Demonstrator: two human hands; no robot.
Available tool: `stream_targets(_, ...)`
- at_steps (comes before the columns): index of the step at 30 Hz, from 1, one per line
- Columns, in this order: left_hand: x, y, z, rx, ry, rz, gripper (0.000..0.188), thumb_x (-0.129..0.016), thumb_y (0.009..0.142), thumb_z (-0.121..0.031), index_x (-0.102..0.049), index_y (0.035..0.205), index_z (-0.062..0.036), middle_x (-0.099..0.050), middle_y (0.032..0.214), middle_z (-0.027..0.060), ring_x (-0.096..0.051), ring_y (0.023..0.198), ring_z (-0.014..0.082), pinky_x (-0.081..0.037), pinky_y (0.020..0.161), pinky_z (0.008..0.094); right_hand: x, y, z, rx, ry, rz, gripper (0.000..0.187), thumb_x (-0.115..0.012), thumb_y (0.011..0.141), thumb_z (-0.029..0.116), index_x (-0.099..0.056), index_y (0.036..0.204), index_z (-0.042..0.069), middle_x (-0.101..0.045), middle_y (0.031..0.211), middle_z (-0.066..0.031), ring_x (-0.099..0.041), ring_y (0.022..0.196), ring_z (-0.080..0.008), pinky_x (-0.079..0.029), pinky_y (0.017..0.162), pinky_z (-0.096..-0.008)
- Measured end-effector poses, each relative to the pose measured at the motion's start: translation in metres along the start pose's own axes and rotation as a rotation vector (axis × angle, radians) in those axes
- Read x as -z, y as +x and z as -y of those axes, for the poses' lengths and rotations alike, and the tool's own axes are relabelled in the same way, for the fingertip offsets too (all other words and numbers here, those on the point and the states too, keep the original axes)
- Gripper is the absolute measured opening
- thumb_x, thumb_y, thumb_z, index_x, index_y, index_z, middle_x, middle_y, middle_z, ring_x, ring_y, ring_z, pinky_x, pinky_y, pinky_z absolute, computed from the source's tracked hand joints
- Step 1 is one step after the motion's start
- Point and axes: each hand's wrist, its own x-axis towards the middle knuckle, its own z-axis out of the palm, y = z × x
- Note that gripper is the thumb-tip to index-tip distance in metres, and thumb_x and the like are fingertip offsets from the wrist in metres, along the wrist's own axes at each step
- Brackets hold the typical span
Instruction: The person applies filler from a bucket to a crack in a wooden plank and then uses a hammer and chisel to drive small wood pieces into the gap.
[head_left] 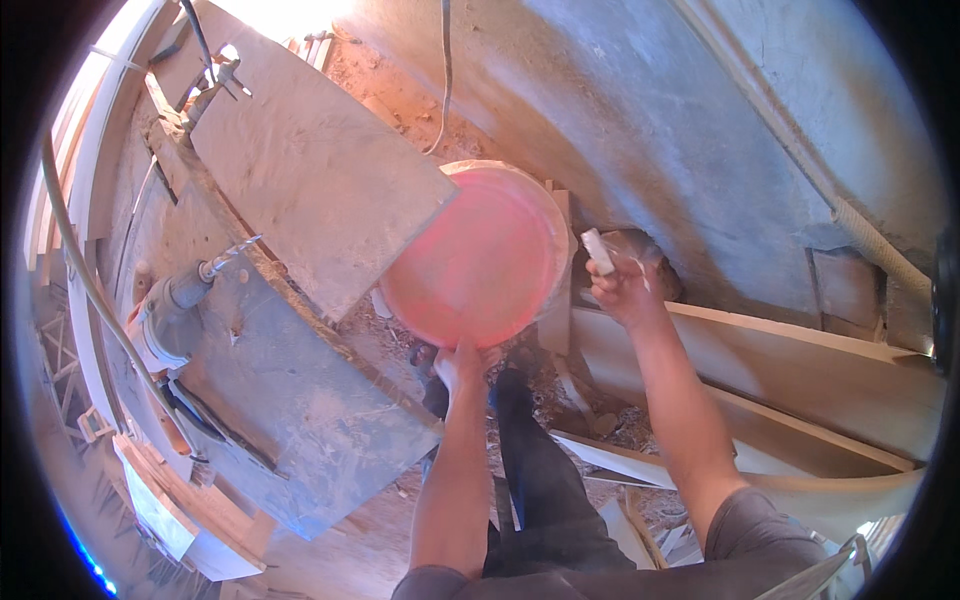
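My left hand (462, 365) is closed on the near rim of a round red basin (470, 260), thumb at its edge and most fingers hidden beneath. The basin is shallow-looking, with a dusty inner face turned toward me. Behind its upper right side shows the pale rim of another round thing (566, 225), mostly covered. To the right of the basin, my right hand (628, 285) is raised and closed round a small pale, block-like piece (598, 251), which sticks up past the fingers. What the piece is made of I cannot tell. It does not touch the basin.
On the left, a dusty bench (300, 440) carries a power drill (175, 315) with a long bit. A flat board (320, 150) overhangs toward the basin. Long wooden planks (740, 370) lie at right below a stained wall (640, 120). A cable (446, 80) hangs down; scraps litter the floor.
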Motion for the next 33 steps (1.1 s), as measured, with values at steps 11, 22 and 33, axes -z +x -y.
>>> stream_targets(11, -0.016, 0.033, 0.001, 0.095, 0.268, -0.106, 0.029, -0.061, 0.097, -0.016, -0.064, 0.103, 0.0125, -0.071, 0.083, 0.0197, -0.07, 0.059, 0.0268, -0.06, 0.052, 0.0363, -0.021, -0.098, -0.028, -0.045, 0.138, -0.098, 0.043, -0.068, 0.091, 0.019, -0.061, 0.128, -0.001, -0.067, 0.093, -0.0167, -0.056, 0.061, -0.0148, -0.041, 0.051, -0.0275)
stream_targets(22, 0.156, -0.035, 0.04, 0.031, 0.291, 0.416, 0.04, -0.06, 0.101, -0.026, -0.058, 0.133, -0.0035, -0.07, 0.109, 0.0186, -0.071, 0.087, 0.0309, -0.057, 0.064, 0.0312, -0.169, -0.146, -0.049, -0.119, 0.221, 0.089, 0.043, -0.067, 0.09, 0.017, -0.056, 0.128, -0.001, -0.062, 0.094, -0.0147, -0.054, 0.066, -0.0139, -0.043, 0.054, -0.0255)
stream_targets(33, 0.452, -0.275, 0.055, -0.108, 0.16, -0.62, 0.052, -0.065, 0.09, -0.028, -0.064, 0.131, 0.0031, -0.065, 0.128, 0.0279, -0.063, 0.121, 0.0373, -0.049, 0.103, 0.0433, -0.381, -0.21, -0.202, -0.753, 0.063, 0.536, 0.037, -0.071, 0.088, 0.011, -0.055, 0.117, -0.005, -0.061, 0.105, -0.0213, -0.065, 0.076, -0.0221, -0.053, 0.058, -0.0317)
